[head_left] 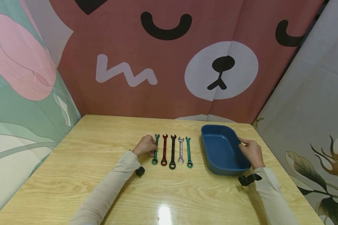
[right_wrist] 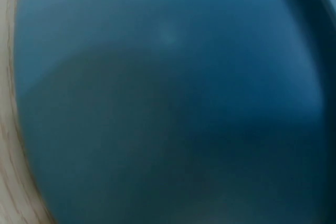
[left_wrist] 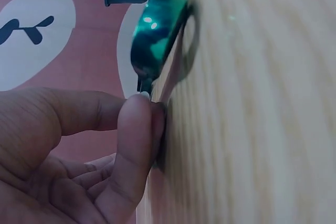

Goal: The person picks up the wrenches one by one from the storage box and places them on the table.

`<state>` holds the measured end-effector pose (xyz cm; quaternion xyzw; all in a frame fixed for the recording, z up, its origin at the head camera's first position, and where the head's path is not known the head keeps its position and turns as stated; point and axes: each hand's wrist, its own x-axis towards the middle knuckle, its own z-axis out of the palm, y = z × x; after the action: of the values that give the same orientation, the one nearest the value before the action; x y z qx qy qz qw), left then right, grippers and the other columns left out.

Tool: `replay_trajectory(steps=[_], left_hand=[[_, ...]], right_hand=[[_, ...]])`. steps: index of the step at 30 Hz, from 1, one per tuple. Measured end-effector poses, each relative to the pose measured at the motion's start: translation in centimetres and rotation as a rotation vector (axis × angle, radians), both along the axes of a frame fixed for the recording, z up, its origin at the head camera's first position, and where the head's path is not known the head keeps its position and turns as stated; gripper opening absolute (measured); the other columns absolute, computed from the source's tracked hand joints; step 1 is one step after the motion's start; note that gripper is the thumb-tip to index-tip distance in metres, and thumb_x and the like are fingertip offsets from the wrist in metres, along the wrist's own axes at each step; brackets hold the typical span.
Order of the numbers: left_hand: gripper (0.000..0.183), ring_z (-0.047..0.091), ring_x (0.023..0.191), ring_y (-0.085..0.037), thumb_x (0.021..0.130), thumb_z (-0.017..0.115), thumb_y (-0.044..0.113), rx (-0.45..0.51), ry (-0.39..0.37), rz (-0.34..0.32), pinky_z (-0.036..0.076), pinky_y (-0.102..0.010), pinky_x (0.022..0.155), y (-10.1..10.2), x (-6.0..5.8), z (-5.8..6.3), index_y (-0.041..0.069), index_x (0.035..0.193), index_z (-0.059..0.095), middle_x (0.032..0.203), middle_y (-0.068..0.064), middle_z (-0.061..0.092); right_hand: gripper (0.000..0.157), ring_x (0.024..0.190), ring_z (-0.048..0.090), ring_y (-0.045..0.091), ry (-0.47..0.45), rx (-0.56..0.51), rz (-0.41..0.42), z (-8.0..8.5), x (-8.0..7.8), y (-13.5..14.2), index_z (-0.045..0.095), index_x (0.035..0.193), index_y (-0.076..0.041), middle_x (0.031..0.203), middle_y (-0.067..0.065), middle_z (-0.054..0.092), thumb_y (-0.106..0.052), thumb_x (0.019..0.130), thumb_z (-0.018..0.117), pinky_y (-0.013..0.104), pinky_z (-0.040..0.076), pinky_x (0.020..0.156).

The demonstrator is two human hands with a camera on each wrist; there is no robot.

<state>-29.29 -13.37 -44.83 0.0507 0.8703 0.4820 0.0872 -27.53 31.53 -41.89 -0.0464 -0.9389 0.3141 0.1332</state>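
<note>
My left hand (head_left: 145, 145) pinches the shaft of the leftmost green combination wrench (head_left: 155, 161) between thumb and fingers. The left wrist view shows its shiny ring end (left_wrist: 157, 32) close to the tabletop; whether it is lifted I cannot tell. To its right lie a red wrench (head_left: 164, 150), a black wrench (head_left: 173, 152), a silver wrench (head_left: 181, 150) and a teal wrench (head_left: 189, 152), side by side. My right hand (head_left: 253, 152) holds the right rim of a deep blue bin (head_left: 224, 172), thumb over the edge. Blurred blue plastic (right_wrist: 168, 98) fills the right wrist view.
Everything stands on a light wood-grain table (head_left: 73, 162). A printed bear curtain (head_left: 169, 78) hangs behind its far edge, with patterned cloths (head_left: 307, 109) at the sides. Each wrist wears a small black camera (head_left: 140, 171).
</note>
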Motion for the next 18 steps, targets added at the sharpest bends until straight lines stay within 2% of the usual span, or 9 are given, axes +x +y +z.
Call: replay_trajectory(steps=[10, 18], left_hand=[[0.019, 0.060, 0.046, -0.013, 0.090, 0.068, -0.005, -0.006, -0.013, -0.003, 0.059, -0.027, 0.048, 0.06, 0.01, -0.14, -0.010, 0.105, 0.058, 0.072, -0.015, 0.066], [0.015, 0.060, 0.046, -0.014, 0.089, 0.068, -0.006, -0.008, -0.004, 0.007, 0.058, -0.027, 0.047, 0.32, 0.04, -0.39, -0.007, 0.099, 0.056, 0.070, -0.015, 0.064]], right_hand=[[0.041, 0.051, 0.045, 0.019, 0.031, 0.022, -0.009, -0.08, 0.14, -0.10, 0.061, 0.134, -0.002, 0.061, 0.007, 0.059, -0.008, 0.093, 0.056, 0.029, 0.034, 0.044], [0.042, 0.052, 0.047, 0.019, 0.020, 0.016, -0.015, -0.38, 0.27, -0.10, 0.060, 0.135, -0.002, 0.069, 0.013, 0.066, -0.009, 0.094, 0.057, 0.030, 0.035, 0.044]])
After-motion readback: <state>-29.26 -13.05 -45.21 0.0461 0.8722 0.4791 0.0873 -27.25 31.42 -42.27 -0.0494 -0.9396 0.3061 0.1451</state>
